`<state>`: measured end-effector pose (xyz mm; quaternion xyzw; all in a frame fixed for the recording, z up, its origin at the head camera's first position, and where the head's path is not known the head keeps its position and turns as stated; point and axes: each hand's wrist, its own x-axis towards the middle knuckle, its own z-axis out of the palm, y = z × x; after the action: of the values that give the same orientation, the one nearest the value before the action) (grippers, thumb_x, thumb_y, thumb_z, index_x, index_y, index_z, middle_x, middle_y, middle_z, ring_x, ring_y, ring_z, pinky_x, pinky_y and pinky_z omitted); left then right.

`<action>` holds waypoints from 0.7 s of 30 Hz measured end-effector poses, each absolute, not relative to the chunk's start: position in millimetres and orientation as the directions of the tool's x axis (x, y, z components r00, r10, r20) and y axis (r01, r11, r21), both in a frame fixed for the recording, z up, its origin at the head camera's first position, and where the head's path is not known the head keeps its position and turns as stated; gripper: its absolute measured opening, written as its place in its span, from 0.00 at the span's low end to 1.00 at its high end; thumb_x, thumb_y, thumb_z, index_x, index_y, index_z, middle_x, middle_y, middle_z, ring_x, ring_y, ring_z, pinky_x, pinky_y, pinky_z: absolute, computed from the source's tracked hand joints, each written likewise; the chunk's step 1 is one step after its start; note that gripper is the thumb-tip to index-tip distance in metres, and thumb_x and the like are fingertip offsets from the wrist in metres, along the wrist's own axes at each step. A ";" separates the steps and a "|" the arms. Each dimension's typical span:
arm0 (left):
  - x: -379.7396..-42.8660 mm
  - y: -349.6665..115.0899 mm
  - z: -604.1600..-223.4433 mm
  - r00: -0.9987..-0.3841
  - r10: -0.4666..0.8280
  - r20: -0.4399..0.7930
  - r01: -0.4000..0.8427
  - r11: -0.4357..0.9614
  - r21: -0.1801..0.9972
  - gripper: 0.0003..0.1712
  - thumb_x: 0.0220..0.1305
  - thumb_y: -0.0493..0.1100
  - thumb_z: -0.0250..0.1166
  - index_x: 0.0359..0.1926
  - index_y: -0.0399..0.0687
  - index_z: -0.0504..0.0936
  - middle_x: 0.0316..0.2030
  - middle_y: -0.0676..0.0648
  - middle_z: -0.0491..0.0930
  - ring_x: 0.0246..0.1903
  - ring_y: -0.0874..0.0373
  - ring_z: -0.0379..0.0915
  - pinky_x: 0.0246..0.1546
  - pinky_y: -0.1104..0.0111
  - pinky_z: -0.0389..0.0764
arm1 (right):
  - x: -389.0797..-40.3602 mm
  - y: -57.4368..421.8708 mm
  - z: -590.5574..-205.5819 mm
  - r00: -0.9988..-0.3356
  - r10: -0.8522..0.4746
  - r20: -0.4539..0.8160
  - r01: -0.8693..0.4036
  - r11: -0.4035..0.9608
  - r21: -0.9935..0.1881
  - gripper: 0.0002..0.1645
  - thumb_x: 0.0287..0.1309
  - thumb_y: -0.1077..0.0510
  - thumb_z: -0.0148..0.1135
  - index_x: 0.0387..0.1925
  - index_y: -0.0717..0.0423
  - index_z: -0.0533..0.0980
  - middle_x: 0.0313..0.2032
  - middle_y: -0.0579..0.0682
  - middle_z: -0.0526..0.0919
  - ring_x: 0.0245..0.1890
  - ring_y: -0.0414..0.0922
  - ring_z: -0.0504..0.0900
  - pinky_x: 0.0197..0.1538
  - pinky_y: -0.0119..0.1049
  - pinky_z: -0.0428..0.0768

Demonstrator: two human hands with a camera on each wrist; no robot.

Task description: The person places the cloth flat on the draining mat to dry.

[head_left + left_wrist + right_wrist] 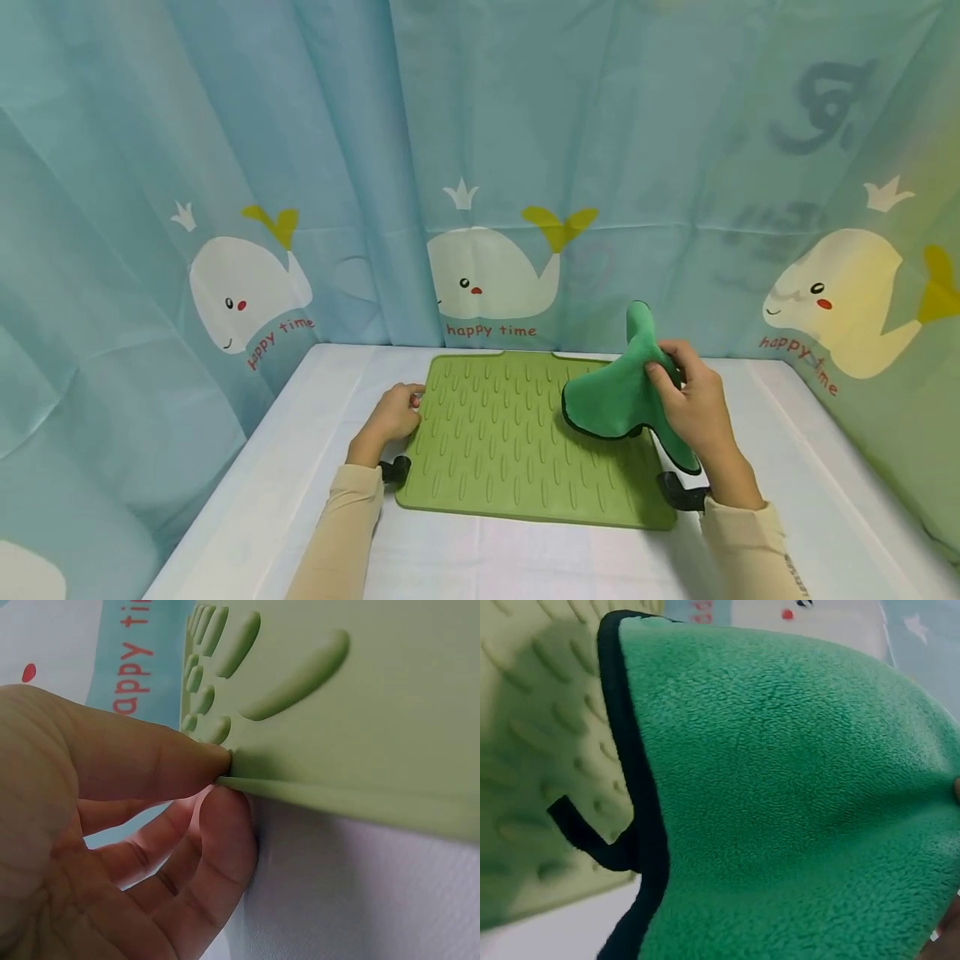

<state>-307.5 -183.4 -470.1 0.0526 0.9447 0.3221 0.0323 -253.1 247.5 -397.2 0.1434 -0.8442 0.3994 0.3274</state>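
A light-green ribbed rubber mat [495, 433] lies on the white table. Its left edge is pinched between the thumb and index finger of my left hand [392, 414]; the left wrist view shows the thumb [150, 761] on top and a finger beneath the mat's rim. My right hand [693, 396] grips a green plush cloth [618, 392] with dark edging, held up over the mat's right side. The cloth droops in folds. In the right wrist view a short black loop [592, 836] sticks out from its border, and most of the hand is hidden.
The white-covered table [255, 517] extends around the mat on both sides and in front. Behind and beside it hang blue-green curtains [495, 125] printed with whales. A black strap [682, 492] sits at the right wrist, another [395, 470] at the left.
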 end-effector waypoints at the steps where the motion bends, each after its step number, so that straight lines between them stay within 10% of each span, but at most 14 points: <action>1: -307.5 -183.5 -469.9 -0.992 0.120 -0.029 0.077 0.786 0.614 0.35 0.58 0.23 0.55 0.68 0.33 0.73 0.34 0.44 0.71 0.31 0.53 0.62 0.38 0.61 0.68 | -253.0 243.7 -397.9 -0.742 0.013 0.671 -0.511 0.636 -0.578 0.12 0.69 0.68 0.61 0.53 0.64 0.78 0.44 0.62 0.86 0.39 0.18 0.72 0.39 0.15 0.70; 14: -312.0 -181.2 -469.1 -0.990 0.131 -0.048 0.077 0.798 0.597 0.34 0.59 0.23 0.53 0.69 0.33 0.72 0.35 0.43 0.69 0.32 0.53 0.62 0.38 0.60 0.67 | -254.0 203.4 -413.9 -0.749 -0.054 0.660 -0.550 0.607 -0.574 0.14 0.67 0.68 0.62 0.53 0.61 0.79 0.43 0.59 0.87 0.38 0.28 0.80 0.37 0.26 0.78; 21: -308.9 -181.1 -468.6 -0.992 0.113 -0.056 0.056 0.790 0.610 0.34 0.58 0.22 0.52 0.69 0.32 0.73 0.34 0.43 0.67 0.29 0.54 0.57 0.35 0.62 0.66 | -254.6 183.5 -415.7 -0.762 -0.066 0.644 -0.546 0.600 -0.585 0.14 0.68 0.66 0.63 0.54 0.62 0.79 0.46 0.59 0.88 0.41 0.52 0.87 0.41 0.35 0.83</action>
<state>-308.9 -181.1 -468.6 0.0448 0.9450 0.3208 0.0449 -254.6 183.5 -415.7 0.1811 -0.8451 0.4087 0.2932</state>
